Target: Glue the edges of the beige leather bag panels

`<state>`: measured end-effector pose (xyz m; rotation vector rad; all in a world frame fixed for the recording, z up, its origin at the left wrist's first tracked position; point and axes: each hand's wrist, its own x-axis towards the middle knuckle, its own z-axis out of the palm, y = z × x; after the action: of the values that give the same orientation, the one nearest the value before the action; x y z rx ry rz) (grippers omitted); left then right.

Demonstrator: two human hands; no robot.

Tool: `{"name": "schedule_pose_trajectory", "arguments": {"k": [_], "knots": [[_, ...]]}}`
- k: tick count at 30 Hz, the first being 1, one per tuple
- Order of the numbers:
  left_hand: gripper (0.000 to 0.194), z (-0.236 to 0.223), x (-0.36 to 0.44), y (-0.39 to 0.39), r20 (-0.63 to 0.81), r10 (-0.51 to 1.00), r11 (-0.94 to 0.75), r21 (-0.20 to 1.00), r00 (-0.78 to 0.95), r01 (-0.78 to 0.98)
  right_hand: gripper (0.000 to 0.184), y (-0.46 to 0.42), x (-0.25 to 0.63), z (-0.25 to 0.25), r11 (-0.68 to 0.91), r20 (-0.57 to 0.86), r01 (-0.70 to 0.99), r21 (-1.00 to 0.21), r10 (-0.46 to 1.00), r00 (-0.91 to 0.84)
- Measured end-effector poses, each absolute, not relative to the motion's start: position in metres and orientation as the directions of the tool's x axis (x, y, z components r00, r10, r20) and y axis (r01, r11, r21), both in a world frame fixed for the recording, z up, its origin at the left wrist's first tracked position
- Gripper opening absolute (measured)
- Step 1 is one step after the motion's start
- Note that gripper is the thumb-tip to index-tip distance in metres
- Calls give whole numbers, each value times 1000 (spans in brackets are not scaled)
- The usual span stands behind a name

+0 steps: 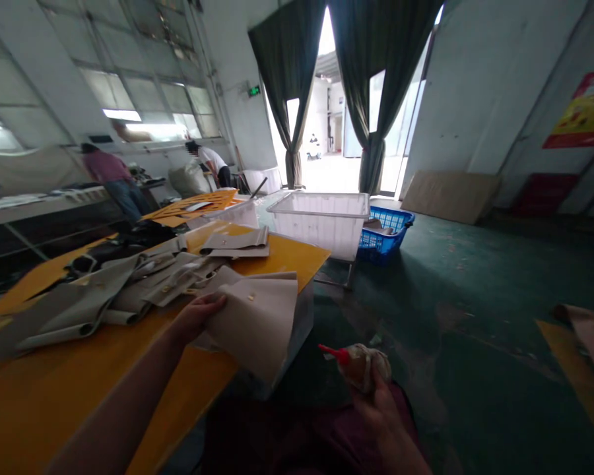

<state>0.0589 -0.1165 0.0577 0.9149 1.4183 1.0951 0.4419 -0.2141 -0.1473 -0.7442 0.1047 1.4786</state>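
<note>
Holding a beige sheet (260, 323) and a red-tipped bottle (359, 367) apart.
The left hand (202, 315) is pinching the sheet's left edge while part is jutting past the yellow table (297, 254); the right hand (379, 404) is curling its fingers around the bottle. A loosening pinch could be letting the sheet slip; a hard squeeze could be spilling the bottle's contents.

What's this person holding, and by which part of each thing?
The left hand holds a beige piece by its left edge; the right hand grips a red-tipped bottle around its body.
</note>
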Motion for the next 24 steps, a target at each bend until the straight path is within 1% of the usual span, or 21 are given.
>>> {"name": "schedule_pose_trajectory", "arguments": {"k": [3, 4, 7, 8, 11, 13, 15, 17, 19, 20, 22, 24], "knots": [[64, 48, 60, -126, -323, 940, 317, 946, -109, -69, 29, -201, 435, -114, -128, -395, -947, -296, 919, -1], [66, 45, 59, -127, -331, 939, 325, 943, -96, -75, 29, -194, 429, -100, -173, -365, -943, -284, 929, -61], [70, 40, 54, -128, -329, 942, 321, 941, -65, -108, 26, -165, 396, -54, -309, -251, -900, -306, 939, -237], [71, 39, 53, -127, -318, 946, 309, 943, -62, -123, 26, -153, 381, -40, -333, -209, -891, -310, 938, -278], [68, 36, 49, -123, -275, 960, 265, 952, -51, -151, 29, -117, 332, -6, -421, -119, -845, -330, 907, -405], [61, 33, 48, -121, -244, 969, 237, 961, -29, -145, 29, -95, 301, 8, -473, -94, -798, -373, 875, -475], [57, 27, 49, -120, -219, 976, 217, 965, 7, -148, 29, -78, 277, 15, -498, -96, -760, -418, 856, -508], [62, 20, 50, -119, -208, 977, 213, 962, 49, -168, 28, -66, 260, 18, -507, -141, -749, -426, 855, -499], [73, 14, 46, -114, -201, 977, 211, 961, 72, -178, 27, -59, 252, 19, -506, -204, -759, -410, 862, -464], [78, 11, 41, -111, -185, 982, 189, 968, 41, -163, 26, -57, 251, 19, -497, -225, -766, -408, 868, -443], [82, 8, 25, -101, -114, 987, 104, 991, -114, -89, 20, -55, 251, 21, -470, -228, -770, -431, 882, -412], [73, 8, 3, -90, -26, 956, 28, 1000, -292, 4, 17, -57, 253, 23, -442, -211, -771, -459, 897, -388]]}}
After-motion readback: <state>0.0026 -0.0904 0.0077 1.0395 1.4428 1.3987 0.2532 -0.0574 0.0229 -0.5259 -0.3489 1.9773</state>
